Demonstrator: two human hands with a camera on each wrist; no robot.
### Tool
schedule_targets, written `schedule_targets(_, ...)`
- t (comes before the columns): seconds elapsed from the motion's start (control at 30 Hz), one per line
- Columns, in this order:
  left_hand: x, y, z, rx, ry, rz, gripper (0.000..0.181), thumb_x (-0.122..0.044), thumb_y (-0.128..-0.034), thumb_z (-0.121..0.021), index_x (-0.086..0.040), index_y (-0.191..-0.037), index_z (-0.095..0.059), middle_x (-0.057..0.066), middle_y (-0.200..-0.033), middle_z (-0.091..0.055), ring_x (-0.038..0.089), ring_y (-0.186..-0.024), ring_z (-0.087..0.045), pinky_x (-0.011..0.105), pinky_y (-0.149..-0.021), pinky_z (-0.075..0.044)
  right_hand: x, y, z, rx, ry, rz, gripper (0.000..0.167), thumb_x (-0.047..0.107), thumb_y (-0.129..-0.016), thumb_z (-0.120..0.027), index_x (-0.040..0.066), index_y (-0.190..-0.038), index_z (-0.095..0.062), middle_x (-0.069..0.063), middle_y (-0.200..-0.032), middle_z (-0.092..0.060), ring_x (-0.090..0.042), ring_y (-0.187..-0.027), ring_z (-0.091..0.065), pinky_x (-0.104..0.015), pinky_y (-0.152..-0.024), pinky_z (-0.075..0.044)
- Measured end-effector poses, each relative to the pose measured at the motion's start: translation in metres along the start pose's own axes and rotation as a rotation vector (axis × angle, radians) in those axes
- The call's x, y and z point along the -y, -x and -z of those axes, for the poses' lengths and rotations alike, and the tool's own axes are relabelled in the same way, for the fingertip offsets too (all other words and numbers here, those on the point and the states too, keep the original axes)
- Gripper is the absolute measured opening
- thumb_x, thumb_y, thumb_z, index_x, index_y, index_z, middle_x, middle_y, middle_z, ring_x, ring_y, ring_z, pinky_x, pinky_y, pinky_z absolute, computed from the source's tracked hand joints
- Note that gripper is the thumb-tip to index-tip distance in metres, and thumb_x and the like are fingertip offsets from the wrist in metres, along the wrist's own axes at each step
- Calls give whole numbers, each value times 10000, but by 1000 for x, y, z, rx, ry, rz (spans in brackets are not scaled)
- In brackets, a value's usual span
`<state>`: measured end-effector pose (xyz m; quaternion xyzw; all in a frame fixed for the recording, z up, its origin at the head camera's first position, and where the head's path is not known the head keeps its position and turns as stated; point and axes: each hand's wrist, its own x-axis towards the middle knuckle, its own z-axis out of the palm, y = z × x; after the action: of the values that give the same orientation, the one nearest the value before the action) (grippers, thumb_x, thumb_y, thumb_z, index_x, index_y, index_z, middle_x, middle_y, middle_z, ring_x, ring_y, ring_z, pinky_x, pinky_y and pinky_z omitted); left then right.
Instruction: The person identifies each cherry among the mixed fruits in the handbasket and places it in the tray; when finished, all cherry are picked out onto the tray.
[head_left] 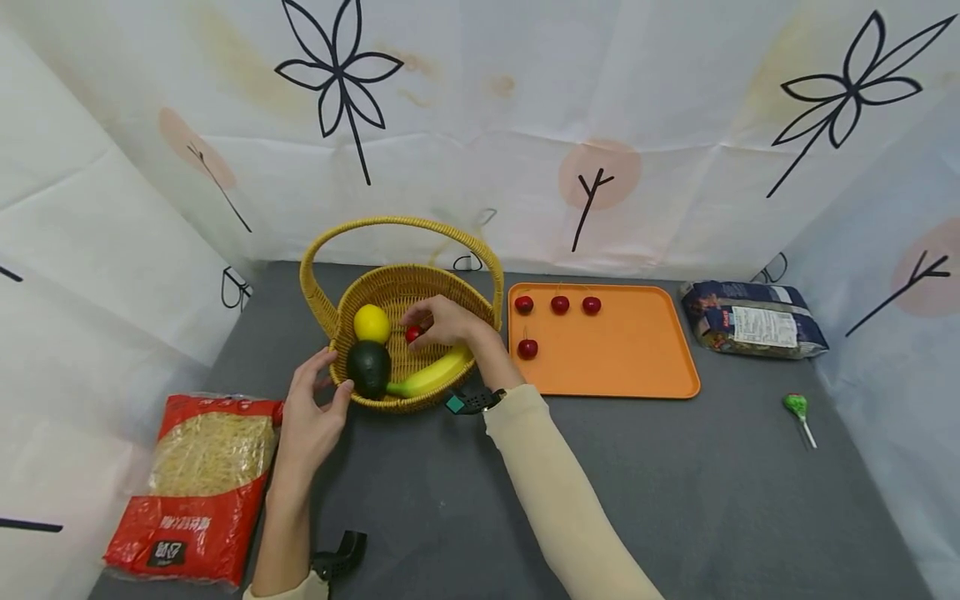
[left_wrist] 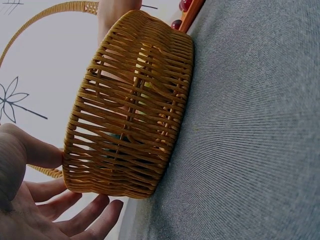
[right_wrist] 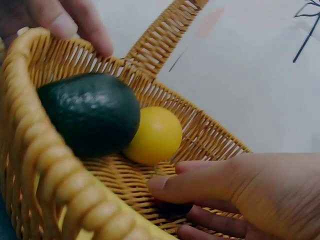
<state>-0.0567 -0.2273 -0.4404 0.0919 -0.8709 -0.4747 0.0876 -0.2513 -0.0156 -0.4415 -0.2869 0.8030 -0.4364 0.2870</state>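
A yellow wicker basket point(head_left: 386, 404) stands at the back left of the table. Inside it lie a dark green avocado point(right_wrist: 95, 115), a yellow lemon point(right_wrist: 159, 135) and a banana point(head_left: 435, 375). My right hand point(head_left: 446, 321) reaches into the basket and pinches a red cherry point(head_left: 412, 333) low over the woven bottom. In the right wrist view, thumb and fingers partly cover that cherry. At the basket's left side, my left hand point(head_left: 315, 417) touches the rim, its thumb and fingers spread and fairly straight.
An orange tray point(head_left: 615, 350) with several cherries is right of the basket. Farther right are a dark blue food bag point(head_left: 753, 321) and a green lollipop point(head_left: 797, 406). A red noodle bag point(head_left: 202, 483) lies left of my left forearm. Patterned cloth walls enclose the table.
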Motion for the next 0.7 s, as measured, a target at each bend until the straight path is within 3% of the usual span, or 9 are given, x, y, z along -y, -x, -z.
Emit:
schedule_targets(0.2, 1, 0, 0, 0, -11, 1, 527, -133, -1073, -672, -52, -1574, -529, 175, -1712, -418, 444, -1352, -609, 213, -909, -602, -1, 0, 0, -17, 6, -15, 449, -9, -936, -817, 49, -1370, -717, -158, -1362, -734, -306, -1249, -706, -333, -1030, -603)
schedule_targets(0.4, 1, 0, 0, -6, -4, -9, 524, -126, -1070, -674, -43, -1568, -533, 185, -1708, -421, 450, -1342, -612, 106, -856, -534, -2, 0, -2, -43, 9, -30, 424, -22, -933, -814, 63, -1341, -737, -148, -1343, -732, -305, -1231, -699, -355, -1032, -606)
schedule_targets(0.7, 1, 0, -1, -8, -12, -14, 525, -131, -1076, -666, -41, -1573, -526, 179, -1713, -415, 446, -1350, -608, 149, -872, -586, -2, 2, -4, -66, -9, -63, 378, 0, -937, -820, 72, -1302, -753, -139, -1341, -722, -300, -1204, -701, -373, -1033, -608)
